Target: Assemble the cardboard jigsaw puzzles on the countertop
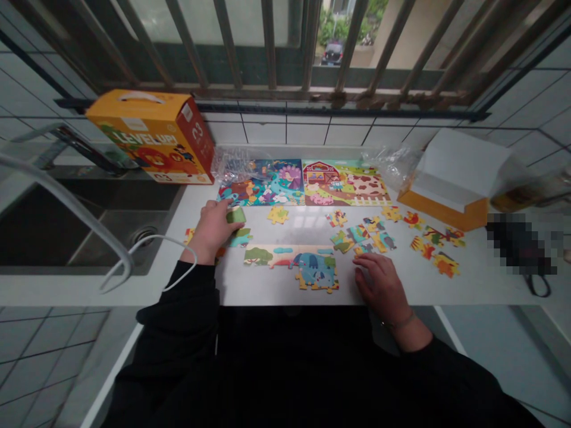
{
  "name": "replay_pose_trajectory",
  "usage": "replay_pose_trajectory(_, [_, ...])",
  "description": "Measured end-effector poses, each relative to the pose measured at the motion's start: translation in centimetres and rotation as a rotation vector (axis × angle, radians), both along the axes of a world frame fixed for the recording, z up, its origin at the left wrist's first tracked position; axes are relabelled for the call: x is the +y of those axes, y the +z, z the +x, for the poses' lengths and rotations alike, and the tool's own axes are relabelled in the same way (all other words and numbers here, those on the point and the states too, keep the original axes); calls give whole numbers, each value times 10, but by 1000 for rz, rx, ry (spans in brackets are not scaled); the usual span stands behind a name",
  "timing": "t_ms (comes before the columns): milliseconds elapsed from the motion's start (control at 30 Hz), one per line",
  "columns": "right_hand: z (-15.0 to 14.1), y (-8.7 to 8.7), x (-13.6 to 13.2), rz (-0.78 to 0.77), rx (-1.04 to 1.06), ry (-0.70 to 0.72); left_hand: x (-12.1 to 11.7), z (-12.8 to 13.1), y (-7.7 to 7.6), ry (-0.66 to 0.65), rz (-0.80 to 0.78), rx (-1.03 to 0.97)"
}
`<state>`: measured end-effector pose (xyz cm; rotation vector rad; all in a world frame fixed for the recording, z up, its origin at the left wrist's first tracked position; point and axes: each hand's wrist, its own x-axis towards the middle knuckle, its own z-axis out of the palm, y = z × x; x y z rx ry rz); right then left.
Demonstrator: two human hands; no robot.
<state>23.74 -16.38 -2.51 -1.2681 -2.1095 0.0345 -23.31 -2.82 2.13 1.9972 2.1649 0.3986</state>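
Note:
At the left of the counter, my left hand (210, 229) grips a green puzzle piece (238, 216) between thumb and fingers. Another green and blue puzzle piece (241, 238) lies just below it. My right hand (382, 286) rests on the counter near its front edge, holding nothing, fingers loosely apart. Between the hands is a partly joined puzzle (316, 272) with blue elephants, a tree and a pale sky strip. Loose animal pieces (358, 233) lie beyond my right hand. A yellow piece (278, 214) sits alone above the joined part.
Two picture sheets (285, 181) lie at the back by crumpled clear plastic (232, 163). An orange box (154, 139) stands beside the sink (89, 220). An opened white and orange box (455, 172) is at right, with orange pieces (446, 263) before it. A white cable (80, 208) crosses the left foreground.

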Motion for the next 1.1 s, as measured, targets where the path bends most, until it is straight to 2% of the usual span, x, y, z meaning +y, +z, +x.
replay_pose_trajectory(133, [0,2,0,-15,26,-5,-14,13,15,-148,112,-229])
replay_pose_trajectory(200, [-4,6,-2,-13,66,5,-28,36,22,-185,124,-381])
replay_pose_trajectory(300, [-19,15,-6,-93,194,22,-55,89,28,-324,18,-636])
replay_pose_trajectory(367, [-34,22,-7,-233,306,41,-72,128,25,-449,-58,-772])
replay_pose_trajectory(433, [-47,27,-4,-378,394,58,-86,160,18,-550,-71,-825])
replay_pose_trajectory(533, [-58,29,6,-525,397,62,-96,186,1,-634,4,-809])
replay_pose_trajectory(667, [-55,32,26,-611,273,22,-96,180,-20,-591,129,-675])
replay_pose_trajectory(800, [-54,38,47,-515,200,-12,-96,159,-32,-626,108,-292])
replay_pose_trajectory(933, [-65,31,75,-391,94,108,-85,152,-33,-542,7,4])
replay_pose_trajectory(1000, [-71,22,91,-373,62,158,-71,152,-30,-503,-17,86])
replay_pose_trajectory(1100, [-75,7,112,-410,2,145,-52,148,-28,-450,-54,140])
